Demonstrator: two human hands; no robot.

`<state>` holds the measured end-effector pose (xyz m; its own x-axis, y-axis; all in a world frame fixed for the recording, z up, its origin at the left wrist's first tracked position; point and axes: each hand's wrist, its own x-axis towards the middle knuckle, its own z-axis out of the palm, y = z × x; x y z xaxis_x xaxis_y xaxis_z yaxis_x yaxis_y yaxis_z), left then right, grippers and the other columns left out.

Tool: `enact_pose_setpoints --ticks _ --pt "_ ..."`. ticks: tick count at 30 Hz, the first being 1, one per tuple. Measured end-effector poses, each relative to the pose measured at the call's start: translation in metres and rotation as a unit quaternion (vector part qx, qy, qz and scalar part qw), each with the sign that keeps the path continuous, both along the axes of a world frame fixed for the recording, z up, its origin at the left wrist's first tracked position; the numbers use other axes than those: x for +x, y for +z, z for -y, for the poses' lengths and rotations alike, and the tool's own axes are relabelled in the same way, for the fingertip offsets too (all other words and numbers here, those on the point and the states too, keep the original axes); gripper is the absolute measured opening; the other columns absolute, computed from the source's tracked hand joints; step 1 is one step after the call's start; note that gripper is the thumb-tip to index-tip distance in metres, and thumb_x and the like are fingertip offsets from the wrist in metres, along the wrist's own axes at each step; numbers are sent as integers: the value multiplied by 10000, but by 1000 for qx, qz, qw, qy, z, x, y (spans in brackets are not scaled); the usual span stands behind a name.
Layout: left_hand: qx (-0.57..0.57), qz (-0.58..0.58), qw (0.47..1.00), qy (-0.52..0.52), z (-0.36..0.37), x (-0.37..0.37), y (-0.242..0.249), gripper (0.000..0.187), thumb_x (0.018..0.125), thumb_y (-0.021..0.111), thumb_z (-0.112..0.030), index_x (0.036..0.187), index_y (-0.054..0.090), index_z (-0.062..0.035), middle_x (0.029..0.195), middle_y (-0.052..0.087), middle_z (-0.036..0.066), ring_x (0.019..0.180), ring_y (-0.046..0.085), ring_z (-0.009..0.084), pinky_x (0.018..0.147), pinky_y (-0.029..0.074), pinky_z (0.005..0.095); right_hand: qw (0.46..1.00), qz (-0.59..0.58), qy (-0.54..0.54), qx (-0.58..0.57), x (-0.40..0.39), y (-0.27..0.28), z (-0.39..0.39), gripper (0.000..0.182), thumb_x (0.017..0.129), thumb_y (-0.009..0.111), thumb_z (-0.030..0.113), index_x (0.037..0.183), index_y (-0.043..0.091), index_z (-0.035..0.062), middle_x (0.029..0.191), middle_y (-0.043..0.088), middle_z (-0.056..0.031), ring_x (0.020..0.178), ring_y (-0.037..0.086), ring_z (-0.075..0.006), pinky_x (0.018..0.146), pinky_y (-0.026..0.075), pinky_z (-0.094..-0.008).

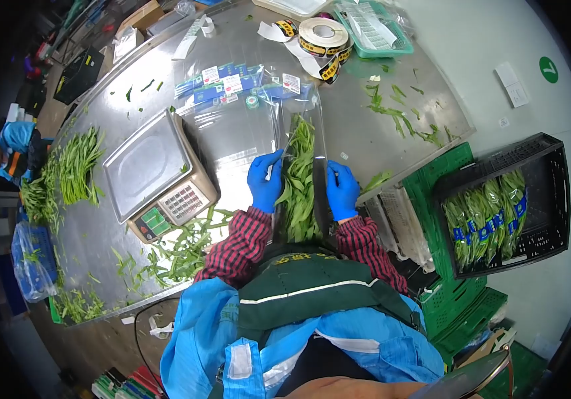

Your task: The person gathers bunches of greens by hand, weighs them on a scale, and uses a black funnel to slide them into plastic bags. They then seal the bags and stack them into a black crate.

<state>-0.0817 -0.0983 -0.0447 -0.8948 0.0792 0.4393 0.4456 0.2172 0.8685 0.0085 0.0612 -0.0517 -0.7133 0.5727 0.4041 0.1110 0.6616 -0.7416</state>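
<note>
Leafy green vegetables (300, 179) lie lengthwise in a narrow black trough (322, 199) in front of my body. A clear plastic bag (319, 110) is around the trough's far end, and its sides run back toward my hands. On the left side, my left hand (265, 179), in a blue glove, is closed with its fingertips at the bag's edge. My right hand (342, 189), also gloved in blue, pinches the bag's edge on the other side. Just beyond the trough, printed clear bags (232, 84) with blue bands lie flat on the metal table (225, 143).
A scale (159, 176) stands left of my hands, with loose greens (182, 253) and a bunch of greens (79, 166) around it. A tape roll (324, 34) and a green basket (373, 33) are at the back. A black crate (545, 219) at right holds bagged greens (488, 223).
</note>
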Motion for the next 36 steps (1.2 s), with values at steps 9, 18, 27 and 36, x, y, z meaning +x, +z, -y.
enact_pose_setpoints --ticks 9,18,27,36 --pt "35 7 999 9 21 27 15 211 805 588 28 992 656 -43 911 602 81 862 563 192 796 437 295 999 10 34 -35 28 27 23 127 801 635 74 927 632 77 869 645 -73 649 612 -187 597 485 -276" --pt "-2 4 1000 9 45 43 21 238 770 596 60 978 651 -41 895 609 92 839 573 218 763 456 303 996 7 64 -54 37 36 32 159 787 648 54 944 630 70 854 638 -63 635 605 -168 577 482 -260" --pt "-7 31 999 -36 32 25 -4 272 803 582 27 1060 614 -56 918 593 93 867 577 216 781 458 296 980 41 196 -12 39 61 63 211 806 595 64 1016 617 65 942 610 -116 851 602 -275 731 487 -334" --pt "62 223 973 15 50 -5 -15 335 857 594 -128 1177 535 -52 1122 555 93 992 537 195 844 432 312 994 20 62 -90 42 42 44 275 858 552 81 1131 577 57 1033 598 -126 953 582 -244 821 456 -324"
